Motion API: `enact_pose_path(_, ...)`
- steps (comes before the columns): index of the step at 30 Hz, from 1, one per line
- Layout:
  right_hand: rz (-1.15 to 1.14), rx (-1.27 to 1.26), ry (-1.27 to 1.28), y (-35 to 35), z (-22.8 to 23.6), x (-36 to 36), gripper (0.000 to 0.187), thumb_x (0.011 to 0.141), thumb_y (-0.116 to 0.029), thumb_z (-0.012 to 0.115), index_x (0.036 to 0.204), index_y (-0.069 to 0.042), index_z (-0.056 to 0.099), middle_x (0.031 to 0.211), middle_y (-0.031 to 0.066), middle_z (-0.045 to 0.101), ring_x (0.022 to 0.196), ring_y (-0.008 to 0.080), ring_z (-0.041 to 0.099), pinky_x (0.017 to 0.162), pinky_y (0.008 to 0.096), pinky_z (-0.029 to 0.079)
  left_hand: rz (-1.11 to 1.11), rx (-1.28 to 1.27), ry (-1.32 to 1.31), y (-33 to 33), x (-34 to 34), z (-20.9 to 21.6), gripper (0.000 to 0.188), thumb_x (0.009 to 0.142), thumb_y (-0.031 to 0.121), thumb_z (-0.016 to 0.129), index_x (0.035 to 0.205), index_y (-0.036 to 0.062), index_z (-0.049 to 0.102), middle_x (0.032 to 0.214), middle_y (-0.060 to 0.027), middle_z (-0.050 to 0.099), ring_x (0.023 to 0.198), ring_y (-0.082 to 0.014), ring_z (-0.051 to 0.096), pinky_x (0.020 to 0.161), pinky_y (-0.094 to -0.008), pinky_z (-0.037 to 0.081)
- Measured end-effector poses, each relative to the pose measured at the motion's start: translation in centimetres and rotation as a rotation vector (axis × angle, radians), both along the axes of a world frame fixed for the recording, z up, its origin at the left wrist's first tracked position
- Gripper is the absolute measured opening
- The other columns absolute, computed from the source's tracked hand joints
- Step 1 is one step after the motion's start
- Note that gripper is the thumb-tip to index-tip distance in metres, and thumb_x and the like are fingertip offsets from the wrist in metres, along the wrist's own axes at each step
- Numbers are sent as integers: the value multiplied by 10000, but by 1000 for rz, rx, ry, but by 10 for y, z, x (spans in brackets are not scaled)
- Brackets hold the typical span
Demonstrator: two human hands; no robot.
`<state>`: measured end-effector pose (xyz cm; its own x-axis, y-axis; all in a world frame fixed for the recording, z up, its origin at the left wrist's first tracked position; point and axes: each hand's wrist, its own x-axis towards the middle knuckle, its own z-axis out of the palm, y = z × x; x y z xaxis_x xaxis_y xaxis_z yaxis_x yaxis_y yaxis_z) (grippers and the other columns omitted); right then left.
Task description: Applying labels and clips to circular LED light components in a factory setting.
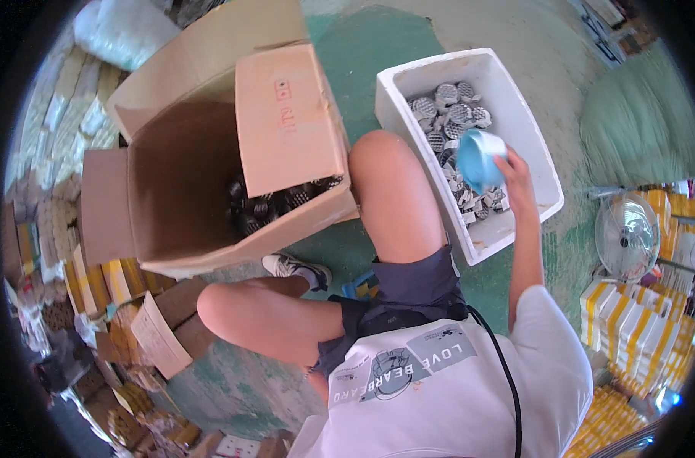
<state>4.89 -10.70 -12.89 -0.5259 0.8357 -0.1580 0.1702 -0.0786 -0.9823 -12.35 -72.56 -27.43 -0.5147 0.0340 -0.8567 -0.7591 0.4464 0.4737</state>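
Observation:
My right hand (517, 182) reaches over a white foam box (538, 156) and is closed on the rim of a light blue cup-shaped container (478, 162). The container is tilted and smeared by motion, and I cannot see inside it. Beneath it lie several small round, ridged grey pieces (458, 114) with white scraps among them. My left hand does not show. To the left of my knees, an open cardboard box (187, 160) holds dark ridged pieces (259, 210), partly hidden behind its flap.
My bent legs (397, 195) lie between and below the two boxes. A standing fan (626, 237), a green sack (645, 114) and stacked white-and-yellow cartons (630, 320) are at the right. Packed goods (53, 168) and a torn cardboard piece (160, 336) crowd the left.

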Motion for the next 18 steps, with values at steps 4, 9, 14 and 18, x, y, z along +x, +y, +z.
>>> enact_pose_path(4, -256, -204, 85, -13, -98, 108, 475, 1002, -301, 627, 1369, -4, 573, 1236, 64, 652, 1175, 156, 573, 1028, 319, 427, 25, -1, -20, 5, 11, 6, 339, 951, 362, 602, 1168, 109, 662, 1096, -42, 712, 949, -173, 655, 815, -386, 529)
enact_pose_path(9, -148, 22, -180, -78, -134, 80, 397, 1034, -257, 574, 1340, -4, 579, 1212, 48, 642, 1086, 133, 571, 990, 303, 421, 103, -29, -57, 7, 34, 18, 340, 951, 364, 603, 1170, 111, 660, 1095, -40, 712, 948, -170, 654, 812, -384, 529)
enact_pose_path(14, -224, -263, -30, -85, -160, 31, 362, 1033, -307, 566, 1196, 9, 632, 1126, 91, 690, 926, 168, 646, 840, 304, 515, 173, -49, -107, 9, 47, 26, 340, 951, 365, 604, 1172, 113, 659, 1094, -38, 711, 947, -168, 653, 810, -383, 529)
enact_pose_path(18, -180, -265, -105, -94, -180, 2, 387, 1032, -335, 573, 1187, 16, 621, 1091, 94, 688, 887, 182, 641, 803, 320, 520, 189, -69, -95, -8, 39, 35, 341, 951, 367, 605, 1174, 115, 657, 1093, -36, 711, 946, -166, 652, 807, -382, 529)
